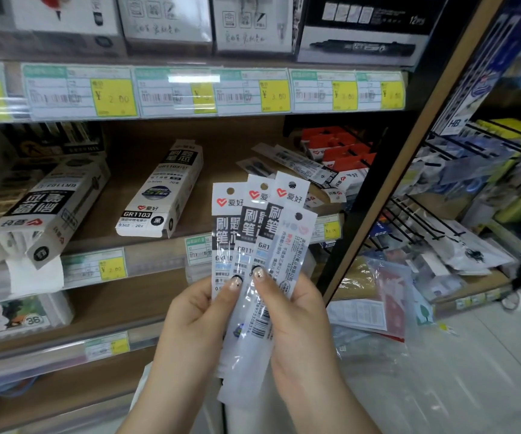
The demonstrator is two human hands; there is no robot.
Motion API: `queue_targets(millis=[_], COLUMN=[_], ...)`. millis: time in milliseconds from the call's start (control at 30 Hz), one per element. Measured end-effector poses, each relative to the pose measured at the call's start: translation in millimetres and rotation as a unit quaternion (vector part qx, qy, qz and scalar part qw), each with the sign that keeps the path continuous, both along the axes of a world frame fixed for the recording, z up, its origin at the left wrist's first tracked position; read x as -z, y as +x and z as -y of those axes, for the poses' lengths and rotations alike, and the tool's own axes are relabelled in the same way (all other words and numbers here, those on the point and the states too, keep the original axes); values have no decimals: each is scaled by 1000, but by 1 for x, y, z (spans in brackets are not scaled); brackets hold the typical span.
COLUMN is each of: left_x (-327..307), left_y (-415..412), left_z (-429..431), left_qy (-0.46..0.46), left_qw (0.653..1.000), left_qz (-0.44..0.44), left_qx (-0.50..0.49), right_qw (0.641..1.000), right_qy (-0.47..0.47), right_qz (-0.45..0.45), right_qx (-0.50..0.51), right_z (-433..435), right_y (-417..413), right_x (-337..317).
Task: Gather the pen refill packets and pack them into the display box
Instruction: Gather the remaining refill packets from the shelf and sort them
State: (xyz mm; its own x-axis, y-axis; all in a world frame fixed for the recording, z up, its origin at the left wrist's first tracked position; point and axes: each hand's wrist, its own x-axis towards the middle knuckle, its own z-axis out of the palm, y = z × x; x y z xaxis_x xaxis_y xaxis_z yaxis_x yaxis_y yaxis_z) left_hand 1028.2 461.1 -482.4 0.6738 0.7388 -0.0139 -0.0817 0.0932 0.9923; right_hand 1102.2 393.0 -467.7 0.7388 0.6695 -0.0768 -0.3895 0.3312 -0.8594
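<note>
Both thumbs press on the front of a fan of pen refill packets (pixel 254 242): the left thumb (pixel 233 284) on the leftmost packets, the right thumb (pixel 258 274) just beside it. The left hand (pixel 196 321) and right hand (pixel 301 324) curl round the packets' lower halves from either side, their other fingers hidden behind.

Four packets show. Their lower ends overlap between the palms, and their top edges, with the hang holes, spread apart up and to the right. The rightmost one shows its printed back.

The fan is held in front of a wooden shelf (pixel 221 151), apart from it. On that shelf a GR1103 refill box (pixel 162 189) lies flat to the left of the fan. Further left a second refill box (pixel 46 208) lies with its near end open at the shelf's front edge. Bare board shows between the GR1103 box and loose refill packets (pixel 300 167) heaped at the right end beside red cartons (pixel 340 145). A slanting shelf upright (pixel 409 158) bounds the bay on the right, with wire hooks (pixel 409 214) beyond it.
</note>
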Motion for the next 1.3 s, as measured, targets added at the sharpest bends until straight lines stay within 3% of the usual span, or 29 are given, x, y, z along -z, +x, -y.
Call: queue_targets(millis=[333,633,733,833,900,1067,1167,1300], left_x=[-4,1,1,3,4,3,-1,-5], left_y=[0,-1,-1,-3,-3,-4,-5,-5], left_z=[7,2,0,-4,-6,-8,-6,-3], left_qy=[8,-35,-20,8,14,0,-26,-109], left_qw=[999,995,995,992,990,990,993,992], left_qz=[22,18,-2,-29,-41,-45,-39,-15], left_qx=[-30,-88,-102,-123,-134,-133,-107,-55], right_qw=[997,996,992,982,962,862,822,806], right_qy=[-48,-68,-99,-128,-148,-218,-186,-121], right_qz=[44,4,35,112,213,443,526,576], right_qx=[33,55,65,80,85,116,110,62], right_z=[-3,6,14,20,23,26,23,18], right_y=[-4,10,21,28,34,45,45,37], right_x=[5,-6,-11,-17,-19,-18,-5,7])
